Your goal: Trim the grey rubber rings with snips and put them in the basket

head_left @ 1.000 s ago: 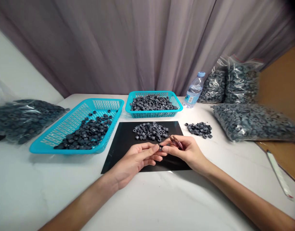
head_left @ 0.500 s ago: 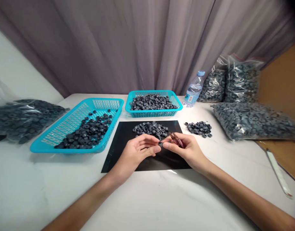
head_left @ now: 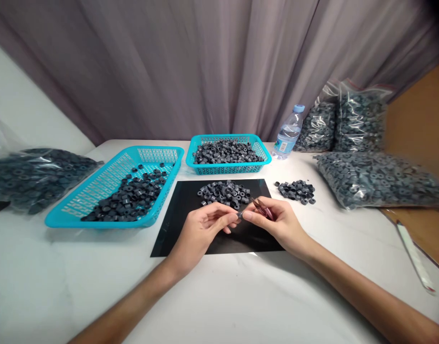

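Note:
Over a black mat, my left hand and my right hand meet at the fingertips. Between them is a small dark grey ring-shaped part, pinched by the thumb and fingers of both; its details are too small to make out. My right hand also keeps a reddish-handled small tool, like snips or tweezers, in its palm, its thin metal tips pointing up and left. Just beyond my fingers a pile of grey ring-shaped parts lies on the mat.
A blue basket with grey parts stands left, another blue basket behind the mat. At right are a smaller pile, a water bottle, filled bags and a white-handled knife-like tool. Another filled bag lies far left.
My left fingers have closed in on the small grey part, the index finger coming down against the thumb. My right hand has hardly moved and still keeps the tool.

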`<state>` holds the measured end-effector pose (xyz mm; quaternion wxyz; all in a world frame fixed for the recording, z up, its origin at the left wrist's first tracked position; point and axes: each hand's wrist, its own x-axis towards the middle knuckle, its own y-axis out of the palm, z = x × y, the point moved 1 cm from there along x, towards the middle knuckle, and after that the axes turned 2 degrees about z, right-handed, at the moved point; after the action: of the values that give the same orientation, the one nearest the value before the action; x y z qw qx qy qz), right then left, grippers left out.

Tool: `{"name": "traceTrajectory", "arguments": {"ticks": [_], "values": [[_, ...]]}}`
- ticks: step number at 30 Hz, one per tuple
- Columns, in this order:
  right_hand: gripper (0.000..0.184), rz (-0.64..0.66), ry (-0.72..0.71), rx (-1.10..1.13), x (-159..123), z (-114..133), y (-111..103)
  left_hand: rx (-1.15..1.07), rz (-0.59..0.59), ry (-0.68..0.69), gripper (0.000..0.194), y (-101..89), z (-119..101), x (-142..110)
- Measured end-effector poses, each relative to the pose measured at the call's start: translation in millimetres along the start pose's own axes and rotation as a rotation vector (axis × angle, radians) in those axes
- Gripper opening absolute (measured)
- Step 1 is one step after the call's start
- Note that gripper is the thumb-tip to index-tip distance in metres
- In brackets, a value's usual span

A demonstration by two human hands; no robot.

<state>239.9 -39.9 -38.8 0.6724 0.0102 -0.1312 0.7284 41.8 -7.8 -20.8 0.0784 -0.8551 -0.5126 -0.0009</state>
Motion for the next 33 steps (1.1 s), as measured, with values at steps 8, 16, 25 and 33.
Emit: {"name": "traceTrajectory", "arguments": {"ticks": [8, 16, 25, 33], "values": [[0.036, 0.045, 0.046, 0.027, 0, -1, 1, 0.047, 0.034, -0.024, 0.023, 5.1, 5, -4], [0.041, 0.11, 0.019, 0.019, 1, -1, 2, 0.023, 0.106, -0.054, 0.029, 9.8, 4, -5], [0.034, 0.115, 0.015, 0.095, 2, 0, 2, 0.035, 0.098, -0.03, 0.03, 8.5, 4, -4], [0.029, 0.161, 0.044, 0.152, 1, -1, 1, 0.022, 0.09, 0.002, 0.028, 7.6, 9, -3]]}}
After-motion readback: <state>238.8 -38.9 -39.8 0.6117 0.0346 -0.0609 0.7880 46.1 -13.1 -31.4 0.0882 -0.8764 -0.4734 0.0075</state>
